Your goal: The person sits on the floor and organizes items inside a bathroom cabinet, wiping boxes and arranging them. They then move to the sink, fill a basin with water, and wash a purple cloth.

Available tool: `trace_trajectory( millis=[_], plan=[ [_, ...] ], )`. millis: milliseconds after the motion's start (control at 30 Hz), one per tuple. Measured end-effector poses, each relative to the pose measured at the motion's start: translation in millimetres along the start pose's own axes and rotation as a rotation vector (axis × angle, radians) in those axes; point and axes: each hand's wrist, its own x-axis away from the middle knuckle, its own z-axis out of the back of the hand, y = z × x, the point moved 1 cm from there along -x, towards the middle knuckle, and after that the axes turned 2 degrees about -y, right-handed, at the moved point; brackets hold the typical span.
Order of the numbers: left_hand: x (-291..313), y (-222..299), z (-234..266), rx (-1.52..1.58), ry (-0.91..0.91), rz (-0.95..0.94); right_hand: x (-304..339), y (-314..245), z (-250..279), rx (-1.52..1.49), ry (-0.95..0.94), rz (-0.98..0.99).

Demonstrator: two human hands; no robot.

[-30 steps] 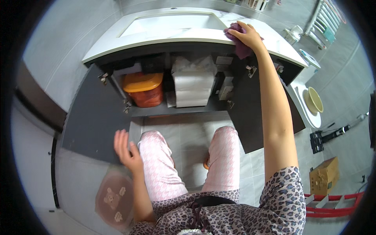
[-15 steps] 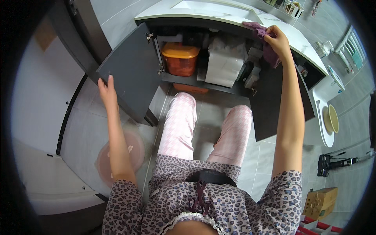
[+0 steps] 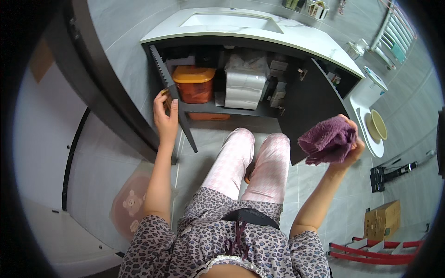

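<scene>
Head view, only one to go on: right hand (image 3: 353,143) has the purple cloth (image 3: 325,139) bunched between fingers and palm, grip closed on it, loose folds hanging toward person's left. Cloth is in the air in front of the open right door (image 3: 308,109), well apart from the white countertop (image 3: 320,39). Bunching probably keeps it compact, so little trails.

Left hand (image 3: 166,118) is at the free edge of the left door (image 3: 185,123), fingers part-curled on the outer side, thumb by the edge. Can't tell if it's clamped or just resting. Contact out at the free edge likely gives best leverage on the hinges.

Left door stands nearly edge-on to camera; right one shows its inner face. Between them, on the cabinet floor: orange tub with yellow lid (image 3: 194,85), then a white wrapped stack (image 3: 244,90), small boxes (image 3: 278,92) right of it. Side-by-side placement probably keeps each reachable from the front. Sink (image 3: 227,21) is set into the countertop above.
</scene>
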Motion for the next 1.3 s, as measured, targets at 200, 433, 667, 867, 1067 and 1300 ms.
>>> trace_trajectory(
  millis=[200,433,667,867,1067,1300],
  plan=[
    [-34.3,-14.8,-79.0,0.053,-0.120,0.020,-3.1,-42.0,42.3,0.743,0.256,0.117],
    [-89.5,-27.3,-138.7,-0.326,-0.312,-0.052,-0.6,-15.0,57.4,1.403,0.476,0.021],
    [-120.6,-40.5,-169.8,-0.394,-0.461,0.038,1.8,10.0,79.8,1.450,0.477,-0.126],
    [-136.5,-58.0,-197.8,-0.464,-0.529,0.095,0.5,9.3,118.2,1.300,0.312,-0.114],
    [-133.8,-62.4,-202.6,-0.474,-0.534,0.081,-19.2,3.5,96.2,1.579,0.191,-0.279],
    [-132.5,-60.3,-211.3,-0.454,-0.478,0.025,-14.7,8.6,105.9,1.514,0.217,-0.224]
  ],
)
